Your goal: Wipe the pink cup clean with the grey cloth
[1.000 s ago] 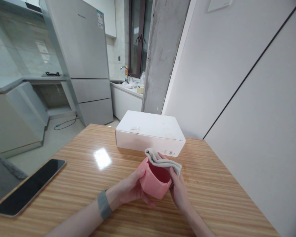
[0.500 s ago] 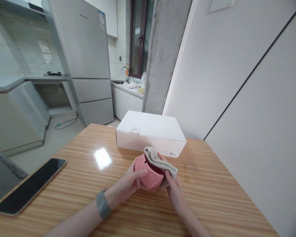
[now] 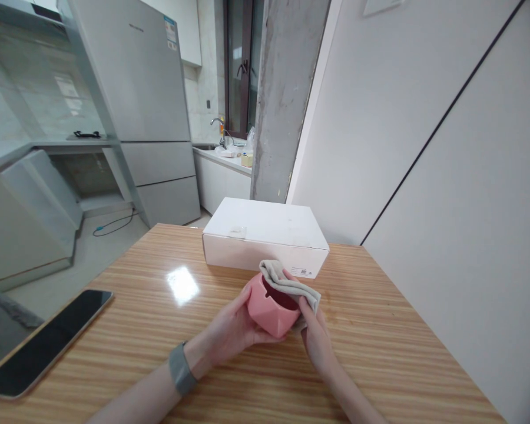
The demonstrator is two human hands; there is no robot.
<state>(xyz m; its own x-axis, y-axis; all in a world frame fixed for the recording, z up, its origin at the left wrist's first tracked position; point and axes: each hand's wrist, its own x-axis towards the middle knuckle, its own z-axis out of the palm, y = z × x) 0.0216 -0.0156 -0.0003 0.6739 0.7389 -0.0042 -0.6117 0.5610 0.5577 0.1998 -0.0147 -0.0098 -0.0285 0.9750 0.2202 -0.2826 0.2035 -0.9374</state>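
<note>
A pink ashtray [image 3: 271, 312] with faceted sides and a small notch in its rim is held above the table, its dark opening tilted up and to the right. My left hand [image 3: 234, 330] is closed around it from the left and below, the thumb near the rim. On the other side, my right hand [image 3: 315, 335] grips a folded grey cloth [image 3: 287, 285]. That cloth lies against the ashtray's far and right rim and covers part of the opening. Some fingers of my right hand are hidden behind the cloth.
Just behind my hands stands a white box [image 3: 265, 227] on the wooden table [image 3: 380, 353]. A black smartphone [image 3: 48, 341] lies along the table's left edge. Beyond are a fridge [image 3: 132, 76], a concrete pillar [image 3: 278, 100] and, at right, a white wall [image 3: 424, 88].
The ashtray has turned slightly in my left hand, and the left thumb has shifted from its front face toward the rim. The cloth stays against the rim. The whole view has shifted a little.
</note>
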